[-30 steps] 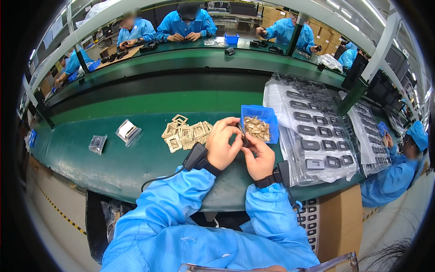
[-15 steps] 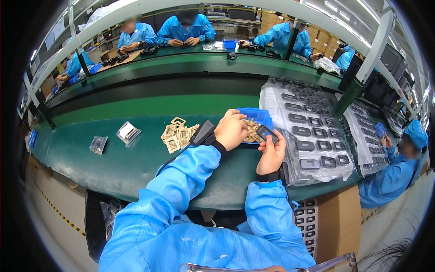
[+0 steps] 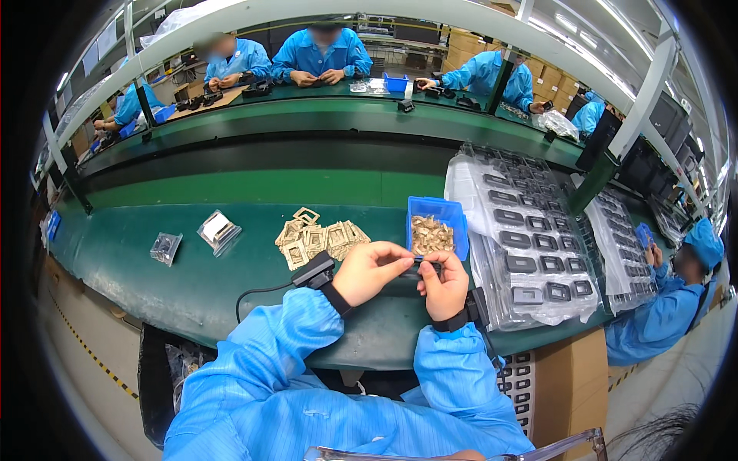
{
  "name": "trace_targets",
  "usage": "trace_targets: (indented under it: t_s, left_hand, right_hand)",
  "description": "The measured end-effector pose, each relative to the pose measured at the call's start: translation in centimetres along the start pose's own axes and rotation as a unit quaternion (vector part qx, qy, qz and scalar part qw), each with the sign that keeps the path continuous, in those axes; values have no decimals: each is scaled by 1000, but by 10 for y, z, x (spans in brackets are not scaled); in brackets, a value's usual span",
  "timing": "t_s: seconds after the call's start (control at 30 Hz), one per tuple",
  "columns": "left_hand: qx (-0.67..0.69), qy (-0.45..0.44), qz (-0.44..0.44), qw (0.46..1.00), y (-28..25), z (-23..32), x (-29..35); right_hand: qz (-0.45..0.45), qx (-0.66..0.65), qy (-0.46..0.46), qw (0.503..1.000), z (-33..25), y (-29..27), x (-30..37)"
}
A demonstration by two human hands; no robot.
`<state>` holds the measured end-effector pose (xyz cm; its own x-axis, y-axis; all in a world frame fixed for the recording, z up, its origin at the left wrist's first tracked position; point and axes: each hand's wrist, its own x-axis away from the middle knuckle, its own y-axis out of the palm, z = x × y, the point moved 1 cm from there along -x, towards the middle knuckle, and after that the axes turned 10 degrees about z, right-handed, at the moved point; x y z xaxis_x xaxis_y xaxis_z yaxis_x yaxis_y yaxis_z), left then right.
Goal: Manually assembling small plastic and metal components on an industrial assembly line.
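My left hand (image 3: pixel 373 272) is closed in a pinch, its fingertips meeting those of my right hand just in front of a blue bin (image 3: pixel 416 206). Whatever the left fingers hold is too small and covered to name. My right hand (image 3: pixel 446 287) is closed on a small black rectangular frame (image 3: pixel 436 266), mostly hidden by the fingers. Small tan pieces (image 3: pixel 432 235) fill the bin. Left of it lies a loose pile of thin beige rectangular frames (image 3: pixel 314 240).
Plastic trays of black frames (image 3: pixel 532 240) cover the bench's right side. Two clear bags of parts (image 3: pixel 219 230) lie at left on the green bench (image 3: pixel 192 286). A metal post (image 3: pixel 596 184) rises at right. Several co-workers in blue sit across and to the right (image 3: pixel 653 307).
My left hand has come out of the blue bin, toward me. My right hand has drawn back and turned, bringing the black frame to the left fingertips.
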<state>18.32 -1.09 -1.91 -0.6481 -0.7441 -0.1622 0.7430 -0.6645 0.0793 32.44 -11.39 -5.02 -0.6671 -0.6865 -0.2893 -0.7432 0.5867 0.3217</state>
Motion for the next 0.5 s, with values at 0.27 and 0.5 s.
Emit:
trace_targets:
  t_s: [0.27, 0.5]
  left_hand:
    - [-133, 106, 70, 983, -5, -8, 12]
    - [-189, 79, 50, 978, -7, -14, 12]
  right_hand:
    - [10, 56, 46, 997, 3, 7, 7]
    - [0, -9, 118, 993, 0, -1, -1]
